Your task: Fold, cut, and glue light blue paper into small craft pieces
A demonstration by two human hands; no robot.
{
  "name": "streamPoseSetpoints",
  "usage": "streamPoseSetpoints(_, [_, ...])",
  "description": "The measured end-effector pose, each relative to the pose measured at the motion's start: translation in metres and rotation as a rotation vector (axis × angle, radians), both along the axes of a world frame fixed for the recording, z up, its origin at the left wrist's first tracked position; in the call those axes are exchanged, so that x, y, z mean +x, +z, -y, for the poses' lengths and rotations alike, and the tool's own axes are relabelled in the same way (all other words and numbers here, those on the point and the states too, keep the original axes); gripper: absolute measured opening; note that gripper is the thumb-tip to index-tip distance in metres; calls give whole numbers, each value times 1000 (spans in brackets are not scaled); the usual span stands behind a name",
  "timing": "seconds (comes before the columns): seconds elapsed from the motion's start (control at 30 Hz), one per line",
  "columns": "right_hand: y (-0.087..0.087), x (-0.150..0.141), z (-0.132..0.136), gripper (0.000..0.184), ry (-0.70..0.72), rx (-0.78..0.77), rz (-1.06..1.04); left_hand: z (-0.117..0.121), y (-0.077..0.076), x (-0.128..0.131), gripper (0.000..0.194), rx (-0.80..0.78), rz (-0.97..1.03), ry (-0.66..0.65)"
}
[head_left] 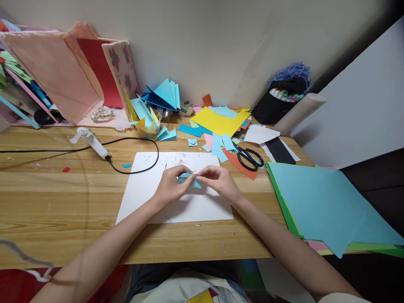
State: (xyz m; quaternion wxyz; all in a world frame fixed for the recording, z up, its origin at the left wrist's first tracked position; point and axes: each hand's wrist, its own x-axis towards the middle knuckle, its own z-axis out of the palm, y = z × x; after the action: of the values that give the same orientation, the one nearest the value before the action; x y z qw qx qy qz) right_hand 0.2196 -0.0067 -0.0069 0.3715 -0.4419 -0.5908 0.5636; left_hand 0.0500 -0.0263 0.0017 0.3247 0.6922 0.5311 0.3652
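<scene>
Between my two hands is a small folded piece of light blue paper (198, 184), held above a white sheet (139, 202). My left hand (173, 181) pinches it from the left with thumb and fingers. From the right, the thumb and forefinger of my right hand (217, 179) close on its upper edge. My fingers cover part of the paper, so its full shape is hidden. Coloured specks and marks show on the white sheet behind my hands. Beyond them lies a small folded light blue paper heart (192, 142).
Black-handled scissors (249, 158) lie right among paper scraps (217, 122). A glue gun (93, 142) trails a black cord to the left. Coloured sheets (328, 202) overhang the table's right edge. Behind stand a plastic cup (148, 128) of scraps and a black marker case (268, 105).
</scene>
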Motion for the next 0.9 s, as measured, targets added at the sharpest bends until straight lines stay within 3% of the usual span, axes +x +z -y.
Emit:
streamPoseSetpoints(0.3, [-5, -2, 2, 15, -141, 177, 51, 0, 0, 1, 24, -36, 107, -43])
streamPoseSetpoints(0.53, [-3, 2, 0, 16, -16, 157, 25, 2, -1, 0, 28, -71, 157, -32])
streamPoseSetpoints(0.73, [-3, -7, 7, 14, -35, 269, 108, -1, -4, 3, 34, -223, 310, 29])
streamPoseSetpoints(0.9, [-6, -13, 9, 9, -100, 352, 166, 0, -3, 6, 38, -332, 363, -4])
